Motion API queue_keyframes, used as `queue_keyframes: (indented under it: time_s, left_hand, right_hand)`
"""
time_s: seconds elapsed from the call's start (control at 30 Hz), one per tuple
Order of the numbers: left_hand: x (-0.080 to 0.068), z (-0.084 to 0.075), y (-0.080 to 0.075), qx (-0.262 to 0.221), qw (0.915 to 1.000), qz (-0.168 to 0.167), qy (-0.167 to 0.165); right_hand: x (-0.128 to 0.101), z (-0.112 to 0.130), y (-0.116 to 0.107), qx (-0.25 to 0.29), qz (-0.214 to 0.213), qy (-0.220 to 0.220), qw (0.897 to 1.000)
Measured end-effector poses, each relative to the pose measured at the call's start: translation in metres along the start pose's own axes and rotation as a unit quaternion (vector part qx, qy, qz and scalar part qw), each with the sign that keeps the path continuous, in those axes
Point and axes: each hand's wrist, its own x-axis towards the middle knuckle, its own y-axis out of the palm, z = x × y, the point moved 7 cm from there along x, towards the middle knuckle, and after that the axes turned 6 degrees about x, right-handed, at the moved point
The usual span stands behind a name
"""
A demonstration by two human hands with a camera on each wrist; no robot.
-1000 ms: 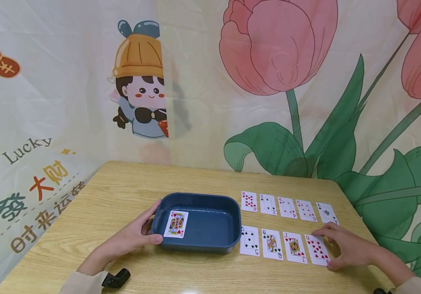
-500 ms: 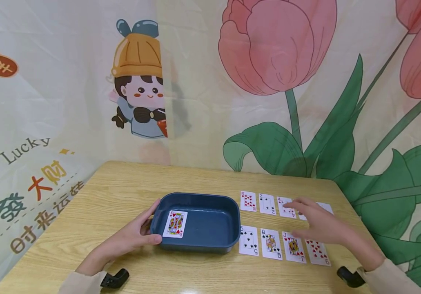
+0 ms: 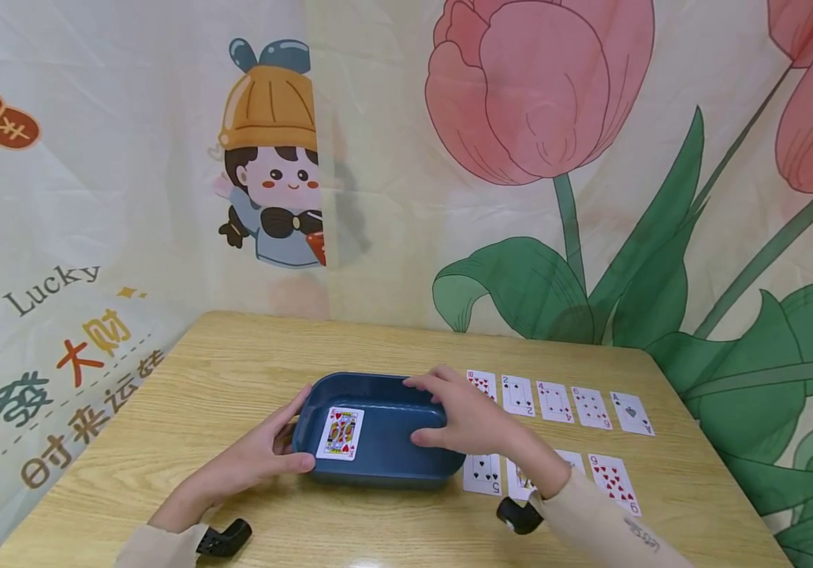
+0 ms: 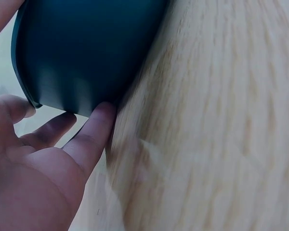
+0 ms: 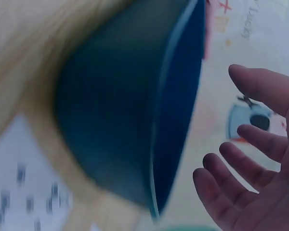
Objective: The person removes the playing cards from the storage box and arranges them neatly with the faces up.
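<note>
In the head view a dark blue rectangular tray (image 3: 385, 478) sits on the table. A king of hearts (image 3: 340, 434) lies face up in its left part. My left hand (image 3: 260, 454) holds the tray's left end, thumb at the front corner and fingers farther back; its fingers touch the wall in the left wrist view. My right hand (image 3: 473, 414) hangs over the tray's right end, fingers spread and holding nothing. The right wrist view shows that hand (image 5: 262, 163) apart from the rim. My right hand and arm partly cover the ten of hearts (image 3: 482, 383) and queen (image 3: 520, 483).
On the wooden table (image 3: 236, 355), two rows of face-up cards lie right of the tray, including a two (image 3: 517, 395), four (image 3: 555, 401), six (image 3: 592, 408), ace (image 3: 632, 413), five (image 3: 482, 473) and nine (image 3: 615, 483). A printed cloth (image 3: 378, 300) hangs behind.
My right hand has moved left from the nine and ace, across the cards, to above the tray's right end. My left hand, the tray and the cards stay in place.
</note>
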Motion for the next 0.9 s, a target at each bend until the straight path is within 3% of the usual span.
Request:
queue_keyframes:
  time_s: [0.23,0.47,0.9]
  left_hand:
    - [0.001,0.002,-0.001,0.006,1.0,0.001,0.001]
    - [0.001,0.002,-0.002,0.007,1.0,0.002,0.003]
    - [0.0,0.004,-0.002,0.012,0.9999,0.003,-0.002]
  right_hand:
    - [0.041,0.004,0.05,-0.03,0.014,0.011,0.999]
    - [0.069,-0.003,0.086,-0.031,0.013,0.047,0.998]
    - [0.08,-0.003,0.11,-0.063,0.012,0.085,0.994]
